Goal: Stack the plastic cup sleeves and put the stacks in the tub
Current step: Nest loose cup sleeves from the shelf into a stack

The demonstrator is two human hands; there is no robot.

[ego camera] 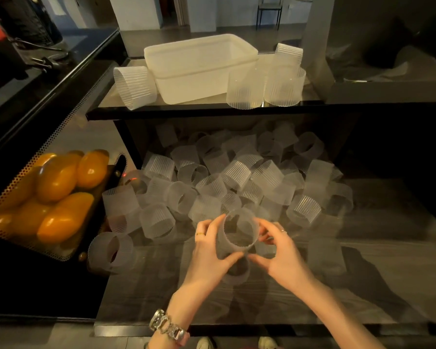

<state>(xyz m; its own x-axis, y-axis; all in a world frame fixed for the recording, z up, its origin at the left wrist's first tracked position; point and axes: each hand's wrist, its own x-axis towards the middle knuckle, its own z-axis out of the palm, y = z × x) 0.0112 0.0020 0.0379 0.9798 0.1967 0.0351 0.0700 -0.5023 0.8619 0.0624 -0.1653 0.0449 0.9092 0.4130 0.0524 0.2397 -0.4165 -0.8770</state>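
A ribbed, translucent cup sleeve stack (238,234) is held over the lower wooden surface, tilted with its open end toward me. My left hand (209,250) grips its left side and my right hand (280,253) grips its right side and bottom edge. Behind my hands lies a big loose pile of sleeves (237,180). On the upper glass shelf stands the white frosted tub (199,69); I cannot see anything inside it. A sleeve stack on its side (135,86) lies left of the tub, and upright sleeve stacks (264,81) stand to its right.
A perforated metal basket (0,222) of orange-yellow mangoes (58,197) sits at the left, next to the pile. A single sleeve (111,250) lies by the basket's corner. A black counter runs along the far left. The shelf's black front edge (212,113) overhangs the pile.
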